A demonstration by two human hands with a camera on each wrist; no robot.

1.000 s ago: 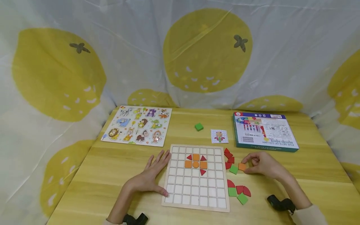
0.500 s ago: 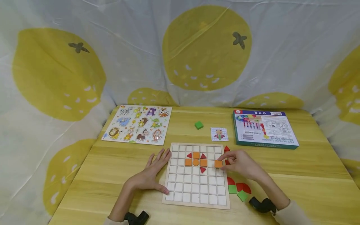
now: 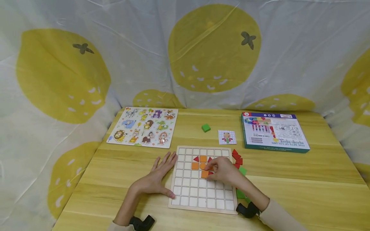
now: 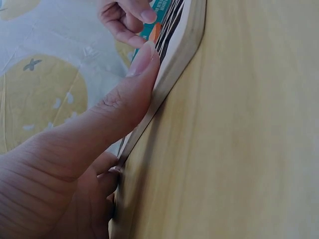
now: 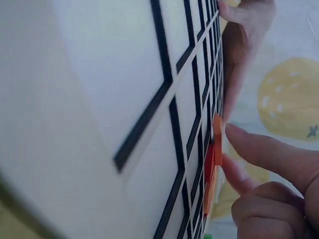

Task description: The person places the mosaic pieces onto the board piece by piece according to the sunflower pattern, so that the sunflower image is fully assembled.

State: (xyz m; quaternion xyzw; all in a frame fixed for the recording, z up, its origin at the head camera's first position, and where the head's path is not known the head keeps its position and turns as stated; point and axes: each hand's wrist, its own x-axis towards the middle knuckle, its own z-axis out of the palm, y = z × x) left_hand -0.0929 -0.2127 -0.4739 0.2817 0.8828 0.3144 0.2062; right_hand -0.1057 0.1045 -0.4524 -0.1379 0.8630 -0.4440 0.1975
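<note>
My left hand (image 3: 154, 181) lies spread along the left edge of a white wooden grid board (image 3: 202, 193), its thumb on the lower-left rim. Between the thumb and finger of my right hand (image 3: 225, 170) is an orange square tile (image 3: 204, 174), pinched just below the orange circle tile (image 3: 202, 166). In the right wrist view this orange tile (image 5: 218, 139) appears tilted at the board's surface. A red triangle tile (image 3: 196, 159) and other orange square tiles (image 3: 203, 158) lie in cells around the circle. My right hand partly hides the tiles right of it.
Red tiles (image 3: 236, 156) and green tiles (image 3: 240, 194) lie along the board's right side, partly covered by my right arm. Behind the board are a pattern card (image 3: 227, 137), a green block (image 3: 206, 127), an animal puzzle (image 3: 141, 128) and a boxed bead set (image 3: 274, 133).
My right hand has carried the orange square tile leftward from beside the board, over its right edge, to the cell below the circle. My left hand stays at the board's edge.
</note>
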